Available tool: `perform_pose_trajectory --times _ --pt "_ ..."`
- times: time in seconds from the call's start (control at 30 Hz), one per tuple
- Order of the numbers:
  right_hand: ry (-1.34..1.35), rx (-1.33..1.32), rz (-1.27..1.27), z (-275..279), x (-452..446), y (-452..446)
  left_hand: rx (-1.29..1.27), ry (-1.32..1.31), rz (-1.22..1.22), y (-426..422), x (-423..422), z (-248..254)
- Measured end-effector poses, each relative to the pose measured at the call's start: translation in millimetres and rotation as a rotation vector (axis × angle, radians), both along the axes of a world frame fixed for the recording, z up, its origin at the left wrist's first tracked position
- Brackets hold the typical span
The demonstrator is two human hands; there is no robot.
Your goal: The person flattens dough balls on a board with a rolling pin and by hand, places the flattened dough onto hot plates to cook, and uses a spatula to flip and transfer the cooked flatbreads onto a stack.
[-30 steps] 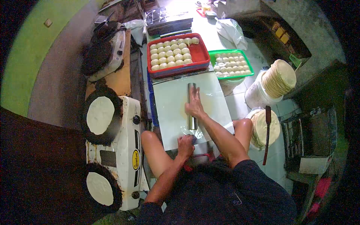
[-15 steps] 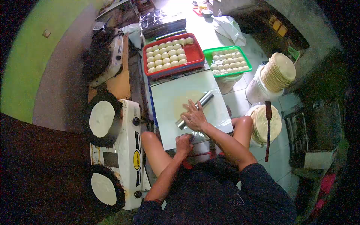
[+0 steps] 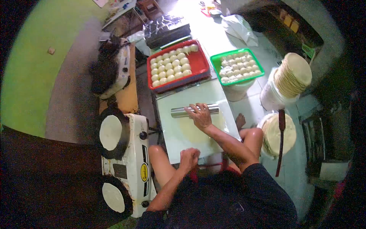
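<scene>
My right hand (image 3: 201,117) lies over a shiny metal rolling pin (image 3: 179,112), its fingers curled across the top. The pin sits crosswise on a pale board (image 3: 171,133). Just in front of it, a thin, pale yellow sheet of dough (image 3: 192,131) is spread flat on the board, partly hidden by my right forearm. My left hand (image 3: 189,158) is closed in a fist at the board's near edge. Whatever it may hold is hidden.
Beyond the board, a red tray (image 3: 200,65) and a green tray (image 3: 215,63) hold dough balls. At left, flatbreads (image 3: 111,132) lie on dark pans over a white stove (image 3: 134,168). Stacked flatbreads (image 3: 284,133) and a long dark spatula (image 3: 281,137) are at right.
The rolling pin has turned from a steep slant to nearly level across the board and moved farther from me, my right hand still on it. The view has shifted slightly.
</scene>
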State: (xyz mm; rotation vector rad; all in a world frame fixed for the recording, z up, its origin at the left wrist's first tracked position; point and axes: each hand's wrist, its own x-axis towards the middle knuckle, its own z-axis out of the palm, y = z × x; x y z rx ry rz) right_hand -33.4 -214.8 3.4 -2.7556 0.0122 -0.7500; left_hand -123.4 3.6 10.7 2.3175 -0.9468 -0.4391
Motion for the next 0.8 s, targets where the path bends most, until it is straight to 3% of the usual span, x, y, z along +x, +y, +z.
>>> perform_pose_trajectory --times 0.13,0.17,0.23,0.27,0.33,0.4,0.5,0.53,0.6,0.67,0.73,0.77,0.8 --pt "-0.057 0.102 -0.051 4.5 58.1 -7.0 -0.164 -0.209 -0.031 -26.0 27.6 26.4" --pt "-0.088 0.132 -0.086 14.1 67.3 -10.8 -0.076 -0.202 -0.107 -33.3 47.2 13.5" --pt "-0.188 0.171 -0.111 45.1 54.8 -36.6 0.077 -0.461 -0.102 -64.8 82.1 5.0" --pt "-0.228 0.182 -0.122 61.1 35.9 -55.5 0.202 -0.355 -0.058 -81.8 102.7 -7.7" --pt "-0.261 0.249 -0.229 66.7 -36.5 -106.3 0.327 -0.345 0.003 -112.8 121.4 -9.5" --pt "-0.123 0.337 -0.424 76.1 -138.3 -146.3 0.227 -0.337 -0.01 -133.6 117.0 -30.3" --pt "0.125 0.231 -0.845 25.9 -310.2 -184.8 0.363 -0.338 -0.129 -128.4 121.7 -18.7" --pt "0.261 0.17 -0.981 9.0 -368.5 -192.8 0.319 -0.364 -0.096 -124.9 128.8 -22.7" --pt "0.453 0.353 -1.197 -11.8 -448.5 -180.3 0.241 -0.42 0.003 -114.5 137.7 -35.8" --pt "0.434 0.419 -1.275 -34.4 -486.2 -169.5 0.229 -0.331 0.032 -100.3 123.6 -18.3" --pt "0.378 0.342 -1.178 -60.3 -510.3 -172.1 0.174 -0.265 0.087 -83.3 105.5 -6.3" --pt "0.348 0.306 -1.144 -66.2 -515.6 -172.8 -0.041 -0.265 0.261 -67.4 104.8 -0.6" --pt "0.375 0.382 -1.146 -58.4 -509.1 -169.2 -0.466 -0.214 0.511 -49.3 113.8 -9.9"
